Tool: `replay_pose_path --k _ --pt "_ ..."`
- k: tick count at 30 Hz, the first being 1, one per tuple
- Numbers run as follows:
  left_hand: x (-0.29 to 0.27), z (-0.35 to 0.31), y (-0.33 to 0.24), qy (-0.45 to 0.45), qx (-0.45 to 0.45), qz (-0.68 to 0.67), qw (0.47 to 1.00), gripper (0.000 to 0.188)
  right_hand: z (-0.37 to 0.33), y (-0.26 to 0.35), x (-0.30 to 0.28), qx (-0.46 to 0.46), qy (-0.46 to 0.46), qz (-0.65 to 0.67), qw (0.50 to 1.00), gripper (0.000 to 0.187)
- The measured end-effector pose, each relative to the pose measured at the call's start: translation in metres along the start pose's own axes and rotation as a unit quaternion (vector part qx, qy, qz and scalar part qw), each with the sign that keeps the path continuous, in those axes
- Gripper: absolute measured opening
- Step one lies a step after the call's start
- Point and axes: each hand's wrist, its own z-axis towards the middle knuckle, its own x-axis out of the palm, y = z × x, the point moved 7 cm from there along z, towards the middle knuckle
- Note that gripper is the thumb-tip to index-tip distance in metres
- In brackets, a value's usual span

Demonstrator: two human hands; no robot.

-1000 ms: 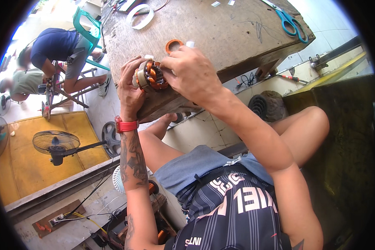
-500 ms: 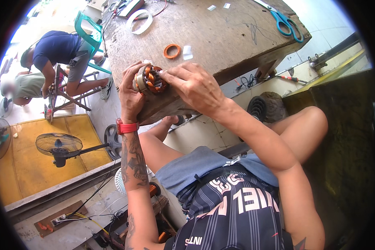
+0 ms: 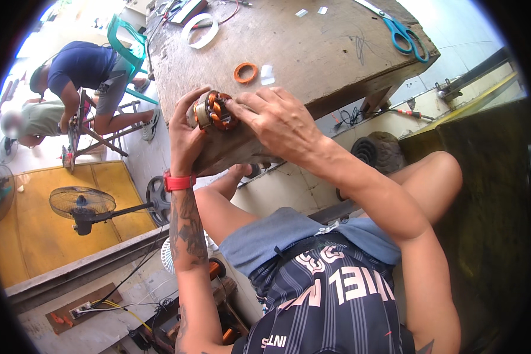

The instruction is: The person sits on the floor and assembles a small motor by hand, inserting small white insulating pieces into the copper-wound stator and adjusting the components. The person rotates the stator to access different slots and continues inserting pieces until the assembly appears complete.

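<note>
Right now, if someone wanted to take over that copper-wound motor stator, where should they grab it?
Probably by the grey metal rim of the motor stator, coming from the left as the left hand does. The rim looks round and solid, while the copper windings face the right hand, whose fingertips work on them.

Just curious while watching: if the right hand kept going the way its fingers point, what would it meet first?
The right hand points left, and its fingertips already touch the copper-wound motor stator. Pushing on, it would press into that, then the left hand cupping it from behind.
</note>
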Motion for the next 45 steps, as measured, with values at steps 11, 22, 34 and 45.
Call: replay_pose_path --k 11,22,34,45 --pt "-0.032 -0.039 0.014 -0.126 -0.046 -0.074 0.988 0.016 -0.02 -0.037 -0.016 0.165 0.009 0.247 0.955 0.022" --pt "0.009 -0.062 -0.091 -0.065 0.21 0.268 0.938 0.089 -0.011 -0.008 -0.01 0.068 0.029 0.124 0.99 0.03" --pt "0.025 -0.043 -0.08 -0.041 0.308 0.343 0.886 0.085 -0.015 0.0 0.017 0.364 0.181 0.523 0.749 0.041" --pt "0.026 -0.035 -0.087 -0.027 0.314 0.335 0.888 0.08 -0.01 -0.007 0.008 0.32 0.184 0.462 0.806 0.044"
